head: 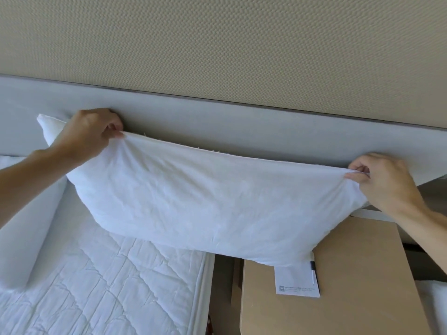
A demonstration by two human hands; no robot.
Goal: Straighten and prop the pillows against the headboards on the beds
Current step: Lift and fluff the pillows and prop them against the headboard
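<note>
— Well, where's the pillow now?

— Up off the bed, hanging by its top edge. The left hand pinches the top left corner, the right hand pinches the top right one, fingers curled tight on the cloth at both ends.

— So which way does it run?

— Its long axis lies along the headboard, left to right, and slopes down toward the right. The left corner is held higher, close against the headboard; the right corner sits lower.

— Is it over the bed at all?

— Only its left part. The right part hangs past the bed's right edge, over the nightstand, and the bottom edge seems to brush the notepad lying there.

— What does the next move turn on, then?

— I'd say on that offset. The pillow needs to travel left, along the headboard, until all of it is above the bed. The right hand has farther to go. Another pillow already stands at the headboard behind the left hand, so there's a limit on that side.

— Then down?

— Probably: level the top edge, lower it, and lean it back.
</note>
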